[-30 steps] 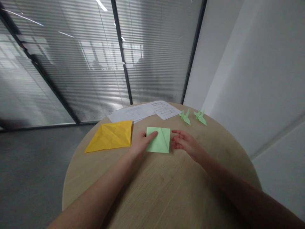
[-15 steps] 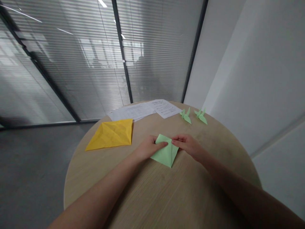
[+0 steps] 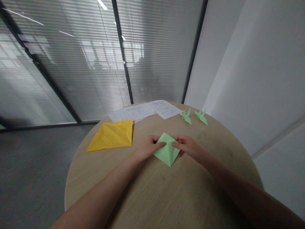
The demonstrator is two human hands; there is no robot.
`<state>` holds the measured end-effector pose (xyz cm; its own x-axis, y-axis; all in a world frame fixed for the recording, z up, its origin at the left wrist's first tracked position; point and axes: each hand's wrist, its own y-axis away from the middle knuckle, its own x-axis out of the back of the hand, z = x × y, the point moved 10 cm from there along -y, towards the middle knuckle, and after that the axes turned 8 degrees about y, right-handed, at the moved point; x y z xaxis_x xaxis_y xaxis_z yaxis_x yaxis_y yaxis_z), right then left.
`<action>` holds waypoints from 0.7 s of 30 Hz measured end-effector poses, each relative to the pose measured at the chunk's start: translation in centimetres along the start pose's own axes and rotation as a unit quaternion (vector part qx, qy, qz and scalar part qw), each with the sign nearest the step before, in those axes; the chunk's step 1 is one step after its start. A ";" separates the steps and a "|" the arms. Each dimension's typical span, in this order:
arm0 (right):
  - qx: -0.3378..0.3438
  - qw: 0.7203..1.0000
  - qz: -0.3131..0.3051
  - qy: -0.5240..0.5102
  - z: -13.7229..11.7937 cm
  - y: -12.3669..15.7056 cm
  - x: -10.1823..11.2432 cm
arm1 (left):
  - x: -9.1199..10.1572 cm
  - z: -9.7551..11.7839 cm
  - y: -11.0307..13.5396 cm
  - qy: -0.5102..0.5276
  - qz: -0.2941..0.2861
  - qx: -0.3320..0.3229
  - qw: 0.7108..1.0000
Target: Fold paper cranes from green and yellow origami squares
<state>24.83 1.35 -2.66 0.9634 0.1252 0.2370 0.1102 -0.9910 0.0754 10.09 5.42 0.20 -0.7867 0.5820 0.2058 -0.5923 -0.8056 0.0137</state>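
Note:
A light green folded sheet of origami paper [image 3: 167,152] in a diamond shape is held between both hands over the middle of the table. My left hand [image 3: 150,147] grips its left corner, thumb on top and fingers beneath. On the opposite corner, my right hand [image 3: 187,146] pinches the paper with its thumb pressed on the upper face. A crease runs down the lower half to the point nearest me. The fingertips under the paper are partly hidden.
Two green paper cranes [image 3: 186,117] stand at the far right of the round wooden table [image 3: 152,197]. Printed white sheets [image 3: 164,109] lie along the back edge. A creased yellow paper [image 3: 111,135] rests at left. Blinds-covered glass [image 3: 157,63] and a white wall [image 3: 262,79] stand beyond.
My right thumb has moved onto the paper's face, and its fingers now reach beneath the right corner. The green paper has turned slightly, its fold opened a little. My left hand keeps its grip.

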 end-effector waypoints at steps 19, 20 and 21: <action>0.035 0.992 0.100 -0.074 -0.3 -0.3 2.3 | 1.2 1.4 0.4 0.204 0.063 -0.051 0.976; 0.037 0.992 0.101 -0.072 -0.4 -0.3 2.3 | 1.2 1.4 0.4 0.204 0.062 -0.052 0.976; 0.038 0.992 0.100 -0.071 -0.4 -0.3 2.2 | 1.1 1.4 0.4 0.201 0.058 -0.052 0.976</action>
<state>26.82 1.90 -1.72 0.9919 -0.0770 0.1005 -0.0740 -0.9967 -0.0334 9.23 5.62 1.85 -0.8421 0.5004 -0.2011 -0.4924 -0.8655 -0.0915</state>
